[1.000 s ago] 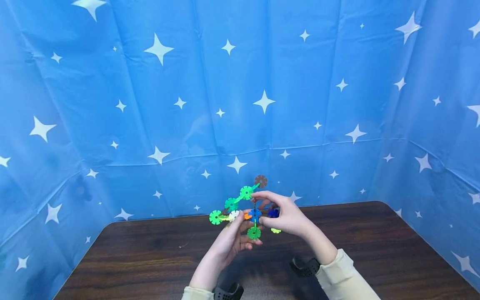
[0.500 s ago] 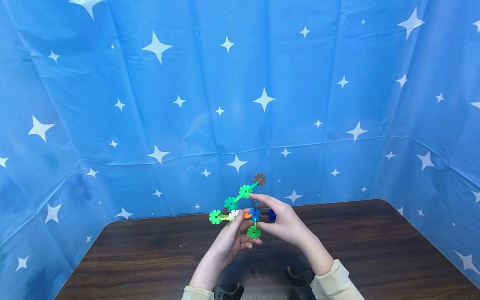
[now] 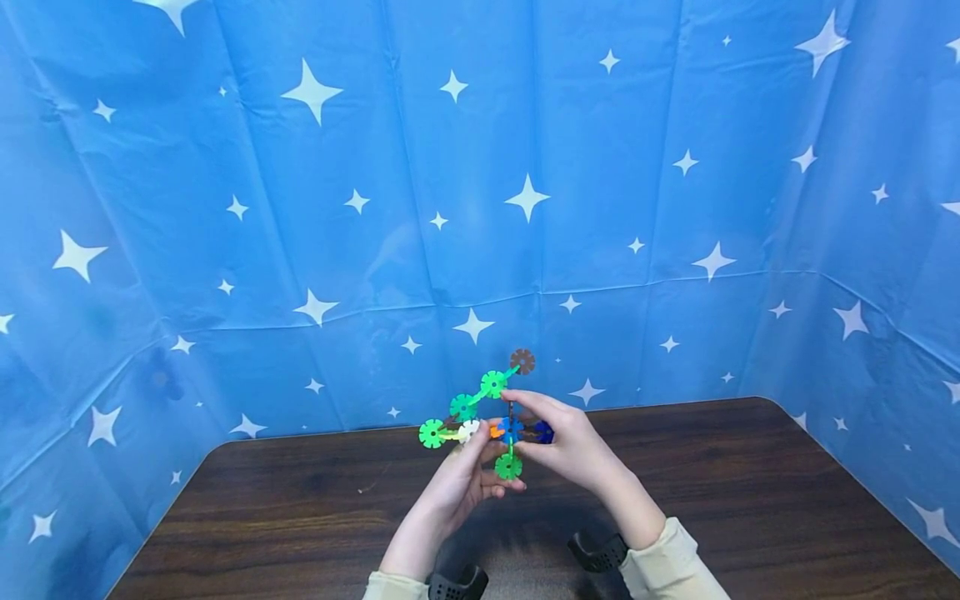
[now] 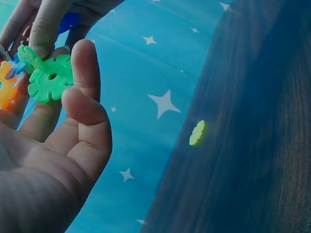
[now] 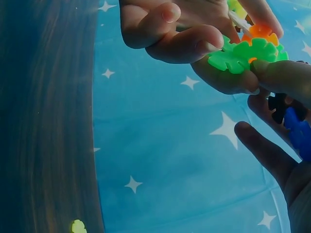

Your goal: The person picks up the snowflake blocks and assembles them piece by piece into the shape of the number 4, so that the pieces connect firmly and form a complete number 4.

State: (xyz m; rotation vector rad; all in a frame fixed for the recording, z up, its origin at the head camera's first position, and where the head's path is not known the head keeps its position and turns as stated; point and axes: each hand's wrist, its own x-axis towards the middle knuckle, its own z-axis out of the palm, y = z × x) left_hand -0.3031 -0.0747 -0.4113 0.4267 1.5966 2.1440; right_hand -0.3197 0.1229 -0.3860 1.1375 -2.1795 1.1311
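A chain of plastic snowflake discs, notched round the rim, is held above the table between both hands. My left hand (image 3: 459,487) grips it near the white disc (image 3: 469,430) and the orange disc (image 3: 497,431). With thumb and fingers, my right hand (image 3: 573,442) pinches the part around the blue disc (image 3: 512,429). A dark blue disc (image 3: 543,432) shows partly under that hand. One green disc (image 4: 50,77) juts out beside the left fingers in the left wrist view. Upward runs a branch with a bright green disc (image 3: 493,384), ending in a brown disc (image 3: 522,362).
A loose yellow-green disc (image 4: 197,133) lies on the dark wooden table (image 3: 262,508); in the head view I cannot see it. A blue curtain (image 3: 480,167) with white stars stands behind the table. Black straps (image 3: 598,552) sit at the wrists.
My right hand has shifted slightly left and closer to the blue disc, covering the yellow-green disc seen below it a second ago. The left hand stays almost still.
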